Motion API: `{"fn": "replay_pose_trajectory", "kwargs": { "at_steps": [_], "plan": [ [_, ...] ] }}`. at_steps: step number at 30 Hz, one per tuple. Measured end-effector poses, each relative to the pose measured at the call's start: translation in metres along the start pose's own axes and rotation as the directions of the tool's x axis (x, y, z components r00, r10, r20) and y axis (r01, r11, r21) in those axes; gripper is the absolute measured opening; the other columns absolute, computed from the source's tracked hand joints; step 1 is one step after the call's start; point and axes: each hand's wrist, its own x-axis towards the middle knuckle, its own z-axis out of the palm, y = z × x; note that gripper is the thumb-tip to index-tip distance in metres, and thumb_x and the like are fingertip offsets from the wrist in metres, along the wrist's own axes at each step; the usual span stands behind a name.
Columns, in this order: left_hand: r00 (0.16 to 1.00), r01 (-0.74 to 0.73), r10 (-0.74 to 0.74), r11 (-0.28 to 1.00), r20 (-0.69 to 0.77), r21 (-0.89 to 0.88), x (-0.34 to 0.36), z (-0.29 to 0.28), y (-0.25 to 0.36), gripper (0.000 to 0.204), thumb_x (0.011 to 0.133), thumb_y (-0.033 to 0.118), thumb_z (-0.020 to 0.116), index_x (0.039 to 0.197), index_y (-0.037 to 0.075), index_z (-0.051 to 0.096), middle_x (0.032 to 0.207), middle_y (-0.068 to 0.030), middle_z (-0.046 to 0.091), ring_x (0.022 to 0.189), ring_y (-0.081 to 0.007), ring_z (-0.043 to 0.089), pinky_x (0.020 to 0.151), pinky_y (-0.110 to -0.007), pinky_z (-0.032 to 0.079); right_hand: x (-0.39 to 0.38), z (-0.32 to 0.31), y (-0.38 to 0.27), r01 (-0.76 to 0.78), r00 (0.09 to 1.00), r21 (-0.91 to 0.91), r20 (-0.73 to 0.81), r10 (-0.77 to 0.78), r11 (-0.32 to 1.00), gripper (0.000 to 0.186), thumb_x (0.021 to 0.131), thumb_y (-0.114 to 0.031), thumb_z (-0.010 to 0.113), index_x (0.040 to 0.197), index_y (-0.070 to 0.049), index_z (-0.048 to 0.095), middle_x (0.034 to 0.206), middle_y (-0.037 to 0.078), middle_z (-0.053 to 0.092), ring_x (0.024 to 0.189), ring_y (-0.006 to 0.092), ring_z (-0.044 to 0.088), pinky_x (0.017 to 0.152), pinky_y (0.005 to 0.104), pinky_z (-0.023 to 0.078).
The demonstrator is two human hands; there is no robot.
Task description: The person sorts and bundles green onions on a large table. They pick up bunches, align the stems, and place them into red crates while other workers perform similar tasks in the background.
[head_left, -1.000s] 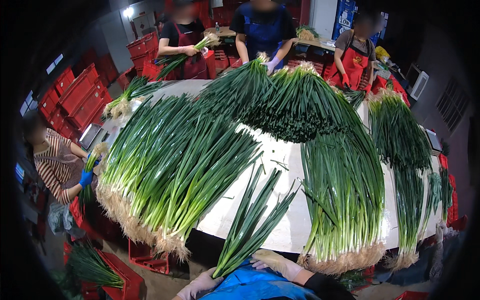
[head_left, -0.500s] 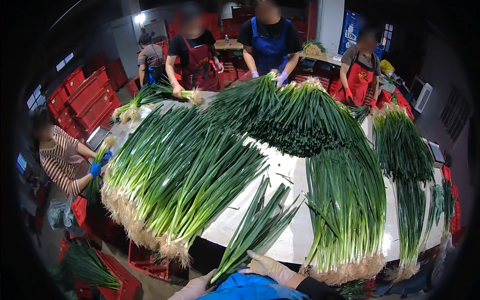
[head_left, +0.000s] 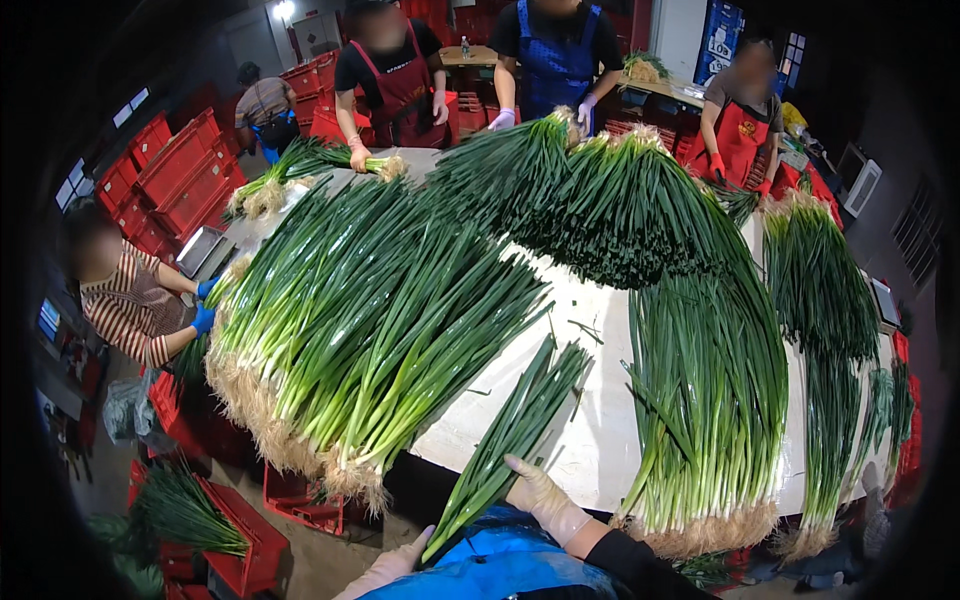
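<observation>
Onion bunch | left hand — clamped on its base | right hand — thumb raised, grip unclear

At bottom centre the lower ends of the leeks are unclear against the left hand — cut off by the lower edge. Up top, heads blur (the blue-aproned worker's is cropped).

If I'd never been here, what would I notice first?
Probably the huge fan of glossy green stalks with shaggy tan roots, covering the left of the white table. Next, perhaps the slim dark-green leafy bunch at front middle, its lower end at the person's pale-gloved left hand. Bright red plastic crates stand stacked back left.
</observation>
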Motion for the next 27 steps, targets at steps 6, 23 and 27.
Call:
{"fn": "replay_pose_trajectory", "kwargs": {
  "at_steps": [6, 23, 27],
  "plan": [
    [0.960, -0.122, 0.255, 0.754, 0.116, -0.646, -0.002, -0.017, -0.016, 0.072, 0.087, 0.025, 0.068, 0.145, 0.004, 0.030, 0.128, -0.0165, 0.054, 0.119, -0.0209, 0.051, 0.099, -0.032, 0.040, 0.001, 0.019, 0.001, -0.030, 0.997, -0.027, 0.070, 0.031, 0.999, 0.048, 0.083, -0.015, 0.069, 0.123, 0.004, 0.051, 0.119, 0.018, 0.058, 0.110, 0.0333, 0.055, 0.102, 0.0454, 0.039],
    [0.968, -0.248, 0.184, 0.787, -0.169, -0.565, 0.037, -0.004, 0.027, 0.060, 0.085, 0.018, 0.072, 0.136, 0.003, 0.043, 0.118, -0.0083, 0.061, 0.108, -0.0134, 0.054, 0.096, -0.027, 0.042, -0.013, 0.038, -0.020, 0.041, 0.993, -0.154, 0.116, -0.023, 0.987, 0.046, 0.085, -0.016, 0.065, 0.125, 0.002, 0.052, 0.120, 0.016, 0.060, 0.113, 0.0308, 0.056, 0.103, 0.0442, 0.040],
    [0.978, -0.207, 0.181, 0.754, -0.105, -0.624, 0.033, -0.017, 0.033, 0.063, 0.084, 0.018, 0.073, 0.137, 0.004, 0.042, 0.120, -0.0068, 0.059, 0.109, -0.0132, 0.053, 0.096, -0.028, 0.042, -0.010, 0.049, -0.025, 0.099, 0.992, -0.174, 0.092, -0.084, 0.980, 0.037, 0.083, -0.008, 0.067, 0.117, 0.001, 0.057, 0.112, 0.013, 0.064, 0.103, 0.0276, 0.062, 0.094, 0.0420, 0.048]
  ]
}}
